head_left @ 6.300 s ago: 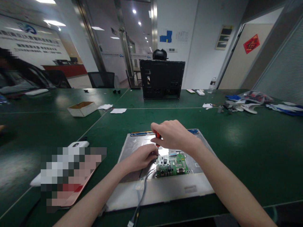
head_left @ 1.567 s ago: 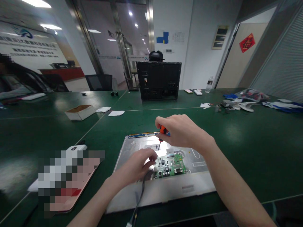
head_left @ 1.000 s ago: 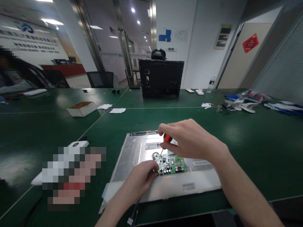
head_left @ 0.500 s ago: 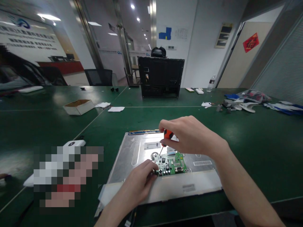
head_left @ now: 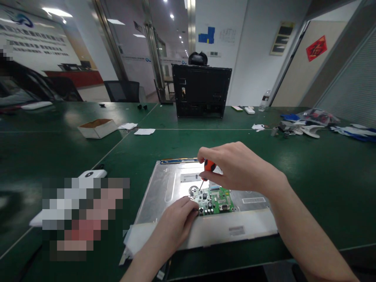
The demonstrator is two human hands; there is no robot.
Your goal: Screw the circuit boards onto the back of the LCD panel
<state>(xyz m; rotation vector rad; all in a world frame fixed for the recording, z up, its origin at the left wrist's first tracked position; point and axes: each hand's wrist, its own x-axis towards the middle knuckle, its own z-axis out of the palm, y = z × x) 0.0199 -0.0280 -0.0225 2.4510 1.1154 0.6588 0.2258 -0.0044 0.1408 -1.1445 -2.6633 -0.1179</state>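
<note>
A silver display panel [head_left: 164, 184] lies flat in front of me, its metal back facing up. On it sits a green circuit board [head_left: 217, 199] with small components and connectors. My right hand [head_left: 235, 166] is closed round the orange and black handle of a screwdriver [head_left: 209, 166]. The thin shaft slants down to the upper left corner of the board; whether the tip sits in a screw is too small to tell. My left hand [head_left: 182, 217] grips the board's left edge, thumb and fingers pressed together there.
A black monitor housing [head_left: 202, 92] stands upright beyond the panel. A white open box [head_left: 98, 130] and paper pieces [head_left: 144, 131] lie to its left. Plastic bags and parts [head_left: 311, 121], plus a water bottle [head_left: 264, 101], are at the right. A white device [head_left: 92, 173], partly pixelated, lies left.
The whole view has shifted slightly. Both hands, the screwdriver and the board keep almost the same positions relative to each other.
</note>
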